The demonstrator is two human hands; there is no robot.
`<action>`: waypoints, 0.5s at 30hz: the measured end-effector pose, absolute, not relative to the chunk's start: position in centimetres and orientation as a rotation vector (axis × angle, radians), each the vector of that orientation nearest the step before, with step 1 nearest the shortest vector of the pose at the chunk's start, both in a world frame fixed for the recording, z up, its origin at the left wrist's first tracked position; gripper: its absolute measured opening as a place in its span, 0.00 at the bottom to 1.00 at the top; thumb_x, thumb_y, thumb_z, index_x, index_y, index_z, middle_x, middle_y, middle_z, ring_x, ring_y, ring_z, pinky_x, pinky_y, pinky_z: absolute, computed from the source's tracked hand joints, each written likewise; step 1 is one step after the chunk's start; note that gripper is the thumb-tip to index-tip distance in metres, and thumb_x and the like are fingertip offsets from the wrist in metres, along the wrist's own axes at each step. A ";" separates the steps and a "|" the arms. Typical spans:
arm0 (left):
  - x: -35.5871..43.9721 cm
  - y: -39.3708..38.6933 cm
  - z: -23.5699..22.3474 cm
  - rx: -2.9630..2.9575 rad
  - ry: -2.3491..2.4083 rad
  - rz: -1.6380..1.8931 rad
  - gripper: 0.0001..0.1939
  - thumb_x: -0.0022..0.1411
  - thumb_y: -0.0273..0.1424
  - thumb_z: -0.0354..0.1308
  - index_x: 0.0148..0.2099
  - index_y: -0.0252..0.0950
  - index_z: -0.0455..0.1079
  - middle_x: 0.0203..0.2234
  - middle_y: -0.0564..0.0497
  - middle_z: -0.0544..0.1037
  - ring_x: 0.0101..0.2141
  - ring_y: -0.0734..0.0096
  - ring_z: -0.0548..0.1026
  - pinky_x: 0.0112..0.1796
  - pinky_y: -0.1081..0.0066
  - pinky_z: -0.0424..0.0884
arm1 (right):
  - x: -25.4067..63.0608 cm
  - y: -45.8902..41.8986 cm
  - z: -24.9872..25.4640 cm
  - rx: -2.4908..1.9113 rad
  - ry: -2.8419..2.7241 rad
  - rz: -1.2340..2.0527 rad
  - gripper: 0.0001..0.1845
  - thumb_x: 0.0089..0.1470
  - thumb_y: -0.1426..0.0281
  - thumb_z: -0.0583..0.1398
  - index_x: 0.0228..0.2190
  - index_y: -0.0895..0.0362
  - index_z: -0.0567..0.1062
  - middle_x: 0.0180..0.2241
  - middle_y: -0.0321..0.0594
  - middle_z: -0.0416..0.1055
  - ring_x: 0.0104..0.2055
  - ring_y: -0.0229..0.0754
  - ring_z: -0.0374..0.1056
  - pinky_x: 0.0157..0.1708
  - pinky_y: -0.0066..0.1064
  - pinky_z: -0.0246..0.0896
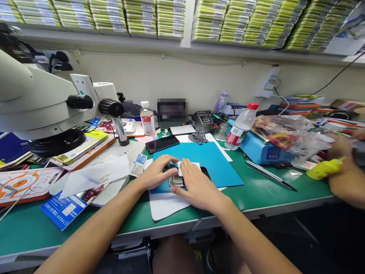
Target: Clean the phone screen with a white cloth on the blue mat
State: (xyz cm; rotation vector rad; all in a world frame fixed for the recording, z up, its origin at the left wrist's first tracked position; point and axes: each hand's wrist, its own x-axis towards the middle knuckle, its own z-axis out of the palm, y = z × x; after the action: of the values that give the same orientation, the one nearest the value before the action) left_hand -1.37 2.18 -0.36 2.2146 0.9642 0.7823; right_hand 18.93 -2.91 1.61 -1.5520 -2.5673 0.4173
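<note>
A phone-sized device (174, 181) with a shiny edge lies on the blue mat (225, 171), its middle covered by my right hand. Beneath the fingers of my right hand (196, 186) a folded white wipe (180, 169) is pressed against the device. My left hand (156, 171) grips the left upper edge of the device between thumb and fingers. Behind my left hand rests a black smartphone (162, 143). A white sheet (168, 207) sticks out from under the mat toward me.
A microscope (42, 99) looms at the left above boxes and papers. Bottles, including a red-capped one (242, 127), stand at the back. Tweezers (270, 175) lie at the right. Another person's arm (345, 171) is beside a yellow bottle (325, 168). Packed shelves run overhead.
</note>
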 end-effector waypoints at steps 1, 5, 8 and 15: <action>-1.4 2.2 -0.4 2.211 0.967 0.806 0.29 0.70 0.54 0.43 0.55 0.38 0.68 0.49 0.43 0.75 0.49 0.56 0.72 0.52 0.56 0.66 | 18.8 -3.3 1.5 -1.545 -2.570 0.412 0.57 0.58 0.37 0.47 0.68 0.72 0.50 0.71 0.61 0.37 0.74 0.56 0.31 0.70 0.50 0.36; -1.4 2.2 -0.4 2.211 0.953 0.865 0.32 0.72 0.54 0.34 0.55 0.37 0.68 0.51 0.42 0.75 0.53 0.56 0.70 0.56 0.55 0.64 | 19.1 -7.5 1.0 -1.559 -2.600 0.424 0.56 0.58 0.37 0.47 0.70 0.67 0.46 0.72 0.57 0.34 0.74 0.58 0.32 0.70 0.53 0.38; -1.3 2.2 -0.4 2.216 0.954 0.882 0.34 0.71 0.54 0.31 0.54 0.38 0.69 0.51 0.42 0.76 0.53 0.56 0.70 0.57 0.55 0.64 | 19.0 -8.8 0.8 -1.543 -2.607 0.433 0.53 0.60 0.39 0.47 0.70 0.66 0.46 0.72 0.56 0.34 0.74 0.58 0.32 0.70 0.54 0.38; -1.4 2.0 -0.9 2.142 1.021 0.969 0.37 0.71 0.55 0.29 0.54 0.35 0.70 0.50 0.41 0.73 0.51 0.55 0.71 0.57 0.54 0.64 | 15.7 -3.5 1.5 -1.400 -2.529 0.486 0.57 0.59 0.38 0.47 0.68 0.75 0.49 0.70 0.66 0.42 0.73 0.61 0.36 0.70 0.50 0.36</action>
State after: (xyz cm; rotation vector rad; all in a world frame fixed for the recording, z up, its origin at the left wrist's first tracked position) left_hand -1.37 2.00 -0.89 2.1417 1.0208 0.9694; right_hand 15.66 -3.51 1.48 -1.4005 -2.5290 0.4864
